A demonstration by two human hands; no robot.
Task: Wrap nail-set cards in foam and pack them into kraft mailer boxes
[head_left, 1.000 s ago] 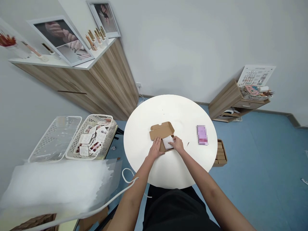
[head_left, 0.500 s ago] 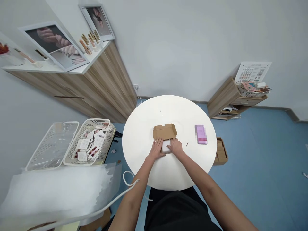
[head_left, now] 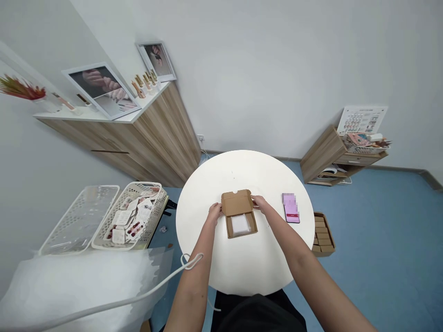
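Observation:
A small brown cardboard box (head_left: 240, 216) lies open in the middle of the round white table (head_left: 214, 193), with a white packet (head_left: 240, 224) inside its tray. The lid (head_left: 236, 203) stands up at the far side. My left hand (head_left: 214, 213) grips the lid's left edge. My right hand (head_left: 261, 203) grips the lid's right edge. Both hands have their fingers curled on the cardboard.
A pink phone (head_left: 290, 208) lies on the table to the right. Two white baskets (head_left: 133, 214) stand at the left, one holding several cards. A box of brown cartons (head_left: 322, 233) sits on the blue floor. White foam sheet (head_left: 76, 286) lies near left. Wooden cabinets line the walls.
Both hands left the white packet in the tray and moved out to the lid's two sides. The view has shifted, so the box sits lower in the picture.

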